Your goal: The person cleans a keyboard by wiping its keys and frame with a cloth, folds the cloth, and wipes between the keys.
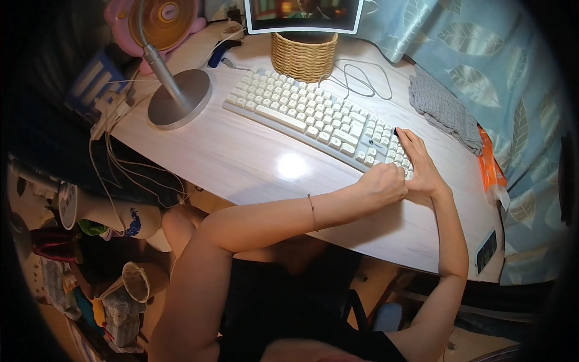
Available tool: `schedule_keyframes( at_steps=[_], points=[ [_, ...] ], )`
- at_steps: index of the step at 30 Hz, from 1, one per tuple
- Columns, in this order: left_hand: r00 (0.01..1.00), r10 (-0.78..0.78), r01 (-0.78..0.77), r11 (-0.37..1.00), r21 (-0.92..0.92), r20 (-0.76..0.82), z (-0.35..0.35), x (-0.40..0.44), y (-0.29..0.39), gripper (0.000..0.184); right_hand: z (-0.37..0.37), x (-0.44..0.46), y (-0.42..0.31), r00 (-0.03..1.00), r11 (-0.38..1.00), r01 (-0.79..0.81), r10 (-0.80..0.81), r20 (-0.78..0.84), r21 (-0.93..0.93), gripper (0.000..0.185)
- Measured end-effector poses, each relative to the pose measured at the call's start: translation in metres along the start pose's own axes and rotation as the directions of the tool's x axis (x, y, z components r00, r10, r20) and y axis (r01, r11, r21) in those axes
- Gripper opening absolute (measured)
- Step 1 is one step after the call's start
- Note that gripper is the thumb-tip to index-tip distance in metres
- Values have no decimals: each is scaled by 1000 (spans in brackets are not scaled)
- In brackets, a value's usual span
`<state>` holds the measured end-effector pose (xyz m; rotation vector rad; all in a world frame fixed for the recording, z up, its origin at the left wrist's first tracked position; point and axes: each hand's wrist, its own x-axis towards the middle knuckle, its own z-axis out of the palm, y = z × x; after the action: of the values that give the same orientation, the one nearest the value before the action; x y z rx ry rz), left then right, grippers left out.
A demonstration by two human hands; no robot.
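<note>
A keyboard (pixel 301 111) with cream keys and a grey case lies slantwise on the desk. My left hand (pixel 383 183) is closed in a fist over its lower right corner; whatever the fingers hold, if anything, is hidden. Along the right end of the keyboard my right hand (pixel 422 160) has its fingers stretched out, their tips near the upper right corner. A small black piece (pixel 396 131) shows at those fingertips; I cannot tell what it is. The thumb side of the right hand is against the left fist.
A lamp base (pixel 181 99) and a pink fan (pixel 158 24) stand at left. Behind the keyboard are a woven basket (pixel 304 57), a screen (pixel 301 15) and a loose cable (pixel 368 81). Grey knitted cloth (pixel 443 108), an orange packet (pixel 491 169) and a phone (pixel 486 252) line the right edge.
</note>
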<state>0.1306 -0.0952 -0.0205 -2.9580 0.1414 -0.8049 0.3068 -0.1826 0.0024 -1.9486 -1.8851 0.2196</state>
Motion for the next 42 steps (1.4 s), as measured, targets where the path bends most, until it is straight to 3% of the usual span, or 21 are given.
schedule_keyframes(
  at_steps=[4, 11, 17, 24, 31, 34, 42],
  points=[
    [999, 32, -32, 999, -20, 22, -12, -12, -14, 6, -5, 0, -9, 999, 999, -31, 31, 32, -7, 108],
    [993, -112, 113, 993, -33, 27, -39, -72, -78, 5, -12, 1, -25, 994, 996, -89, 89, 71, -6, 109],
    [965, -236, 237, 972, -10, -110, -66, -122, -128, 14, -13, 0, -28, 992, 994, -106, 106, 73, 3, 108],
    [896, -431, 434, 901, 9, -104, -94, -169, -179, 7, -10, 0, -23, 993, 995, -99, 98, 63, 15, 110],
    [743, -667, 655, 742, -143, -60, -104, -193, -209, 7, -7, 0, -13, 997, 998, -54, 54, 48, 8, 112],
    [781, -609, 614, 789, -6, -141, -99, -188, -199, 4, -6, 0, -14, 997, 998, -59, 59, 43, 6, 112],
    [904, -419, 422, 907, 16, -89, -75, -138, -138, 8, -5, 0, -10, 999, 999, -37, 37, 32, 8, 112]
  ],
)
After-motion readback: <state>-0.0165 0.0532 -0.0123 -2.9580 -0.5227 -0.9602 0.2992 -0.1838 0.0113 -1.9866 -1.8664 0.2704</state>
